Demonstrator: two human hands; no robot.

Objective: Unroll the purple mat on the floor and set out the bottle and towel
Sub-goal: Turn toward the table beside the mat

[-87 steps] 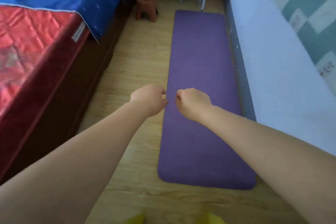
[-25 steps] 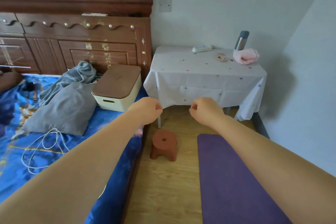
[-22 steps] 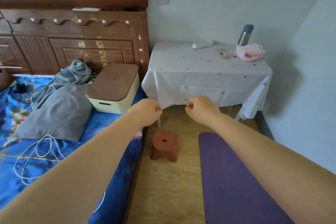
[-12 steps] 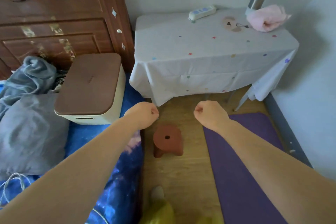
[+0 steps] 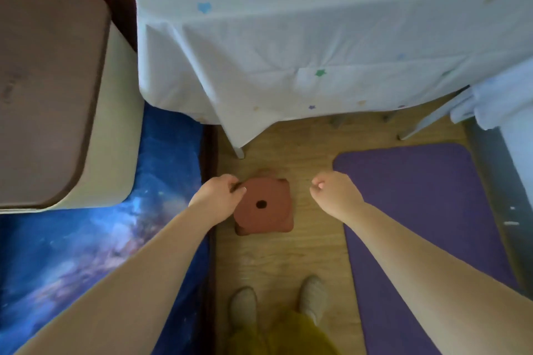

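Note:
The purple mat (image 5: 427, 233) lies flat and unrolled on the wooden floor at the right, its far end near the table. My left hand (image 5: 217, 196) is curled into a fist holding nothing, over the left edge of a small brown stool (image 5: 265, 206). My right hand (image 5: 334, 193) is also curled and holds nothing, hovering over the floor just left of the mat's edge. The bottle and the pink towel are out of view.
A table under a white star-print cloth (image 5: 302, 46) fills the top. A bed with a blue galaxy sheet (image 5: 95, 239) and a cream box with a brown lid (image 5: 57, 101) stand at the left. My feet (image 5: 277, 300) stand on the floor strip between bed and mat.
The view has tilted down and moved closer to the table; the bottle and towel have left the frame. Both fists stay curled and now hang lower, by the stool.

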